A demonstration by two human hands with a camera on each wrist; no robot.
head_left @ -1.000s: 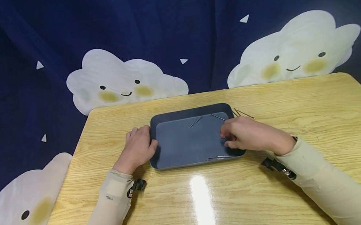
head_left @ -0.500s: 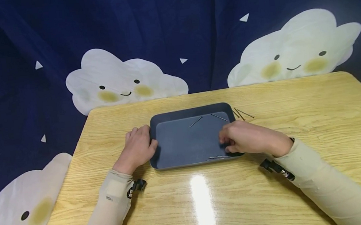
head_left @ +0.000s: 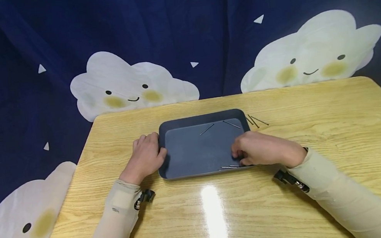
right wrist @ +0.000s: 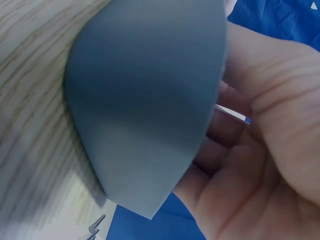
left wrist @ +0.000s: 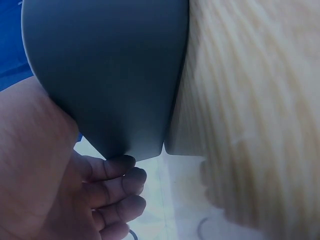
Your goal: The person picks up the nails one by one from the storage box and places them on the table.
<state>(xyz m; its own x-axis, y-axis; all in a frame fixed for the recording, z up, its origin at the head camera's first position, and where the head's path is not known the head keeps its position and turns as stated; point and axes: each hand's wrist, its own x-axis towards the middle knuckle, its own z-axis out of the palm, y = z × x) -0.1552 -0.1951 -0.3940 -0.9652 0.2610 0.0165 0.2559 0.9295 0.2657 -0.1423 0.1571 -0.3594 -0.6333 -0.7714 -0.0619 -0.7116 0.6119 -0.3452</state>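
Observation:
A shallow dark grey tray (head_left: 193, 147) sits on the table. My left hand (head_left: 145, 154) grips its left wall, with the thumb over the rim and the other fingers outside. In the left wrist view, curled fingers (left wrist: 117, 187) show beside the wall. My right hand (head_left: 259, 146) reaches over the right wall with its fingers bent down inside the tray, by the front right corner. Thin nails (head_left: 229, 167) lie along the front wall close to the thumb. The right wrist view has the tray wall (right wrist: 145, 100) hiding the fingertips; whether they pinch a nail is unclear.
Inside the tray, one nail (head_left: 207, 129) slants near the back wall, and another nail (head_left: 231, 124) lies to its right. Several dark nails (head_left: 254, 121) rest on the wooden table (head_left: 316, 121) beyond the tray's right end. A cloud-patterned curtain (head_left: 209, 35) hangs behind the table.
My right hand has moved slightly toward the tray's front wall and the nails there, uncovering more of the nails outside at the back right. The left hand and tray stay put.

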